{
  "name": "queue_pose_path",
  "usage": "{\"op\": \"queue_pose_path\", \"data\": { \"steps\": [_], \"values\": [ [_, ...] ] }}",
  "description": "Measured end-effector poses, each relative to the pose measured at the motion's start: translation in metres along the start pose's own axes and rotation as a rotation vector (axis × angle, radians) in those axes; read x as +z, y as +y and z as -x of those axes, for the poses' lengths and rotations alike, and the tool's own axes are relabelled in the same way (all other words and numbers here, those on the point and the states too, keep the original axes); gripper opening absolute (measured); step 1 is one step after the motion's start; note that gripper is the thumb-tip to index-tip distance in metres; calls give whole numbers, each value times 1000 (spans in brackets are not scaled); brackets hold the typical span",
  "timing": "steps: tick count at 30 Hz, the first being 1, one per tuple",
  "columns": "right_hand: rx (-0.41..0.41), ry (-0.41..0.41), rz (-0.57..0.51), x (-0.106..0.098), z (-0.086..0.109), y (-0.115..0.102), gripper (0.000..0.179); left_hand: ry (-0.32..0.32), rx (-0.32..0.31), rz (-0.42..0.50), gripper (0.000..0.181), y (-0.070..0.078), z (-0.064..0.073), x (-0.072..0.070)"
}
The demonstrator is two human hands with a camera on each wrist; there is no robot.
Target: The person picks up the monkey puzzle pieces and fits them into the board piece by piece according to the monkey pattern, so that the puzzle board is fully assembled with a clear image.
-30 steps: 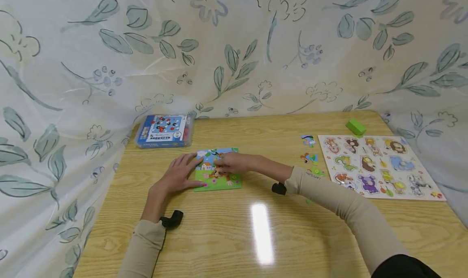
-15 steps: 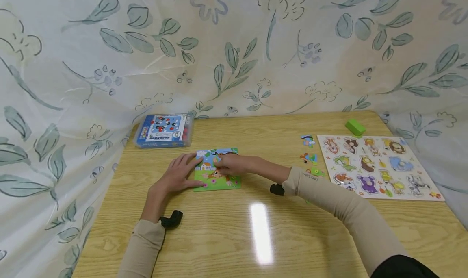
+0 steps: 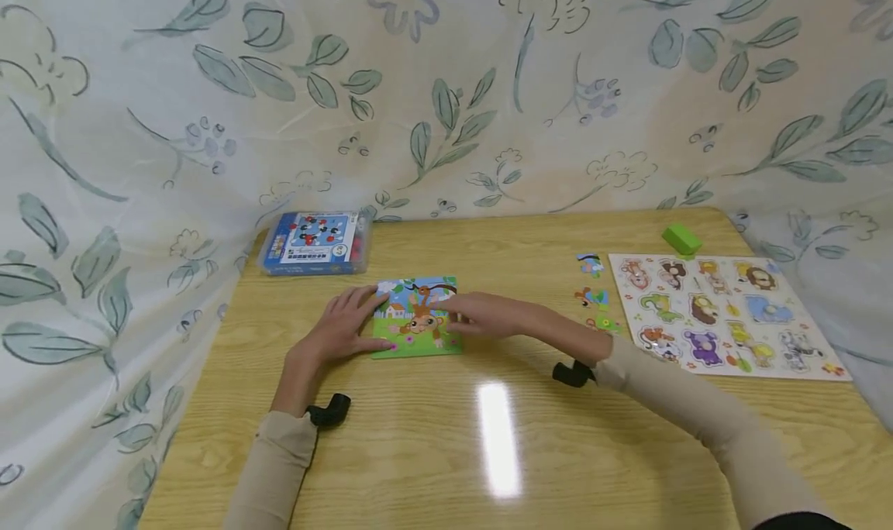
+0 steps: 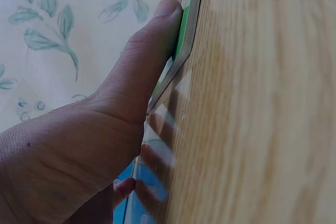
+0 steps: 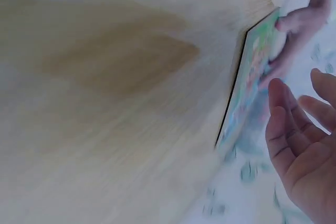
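Observation:
A square jigsaw puzzle (image 3: 418,336) with a monkey picture lies flat on the table. My left hand (image 3: 336,327) rests at its left side, fingers spread toward the upper left corner and the thumb (image 4: 152,35) lying on the lower left corner. My right hand (image 3: 488,314) is over the puzzle's right edge. In the right wrist view the right hand (image 5: 310,145) has loosely bent, parted fingers with nothing between them, apart from the board.
Several loose jigsaw pieces (image 3: 591,297) lie right of the puzzle. Beyond them are a white animal puzzle board (image 3: 673,301) and a green block (image 3: 681,239). A clear-lidded box (image 3: 317,243) with a blue label stands at the back left. A floral cloth (image 3: 446,181) hangs behind the wooden table.
My right hand has drawn back to the right from the puzzle's middle, and its fingers have straightened. More of the monkey picture shows. The left hand stays at the left edge.

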State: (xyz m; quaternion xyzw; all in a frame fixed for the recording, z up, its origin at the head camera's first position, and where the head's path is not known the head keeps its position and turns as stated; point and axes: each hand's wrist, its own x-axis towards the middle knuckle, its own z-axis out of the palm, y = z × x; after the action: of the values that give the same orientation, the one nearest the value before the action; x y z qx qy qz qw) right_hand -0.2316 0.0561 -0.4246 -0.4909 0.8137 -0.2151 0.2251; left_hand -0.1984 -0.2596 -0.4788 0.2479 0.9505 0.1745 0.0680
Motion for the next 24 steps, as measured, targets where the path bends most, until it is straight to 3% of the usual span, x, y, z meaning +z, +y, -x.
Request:
{"op": "queue_pose_path", "data": {
  "steps": [7,11,15,17,24],
  "values": [
    [160,185,169,6,126,12,46,-6,-27,-9,94,0,3,-5],
    [269,278,174,12,179,18,52,-15,-30,2,93,1,4,-6],
    [318,338,224,19,212,18,58,-21,-34,9,93,2,4,-5],
    [303,352,257,23,223,17,58,-22,-33,13,93,3,3,-4],
    [77,444,443,47,245,28,60,-28,-19,18,93,6,0,-1]
  ]
}}
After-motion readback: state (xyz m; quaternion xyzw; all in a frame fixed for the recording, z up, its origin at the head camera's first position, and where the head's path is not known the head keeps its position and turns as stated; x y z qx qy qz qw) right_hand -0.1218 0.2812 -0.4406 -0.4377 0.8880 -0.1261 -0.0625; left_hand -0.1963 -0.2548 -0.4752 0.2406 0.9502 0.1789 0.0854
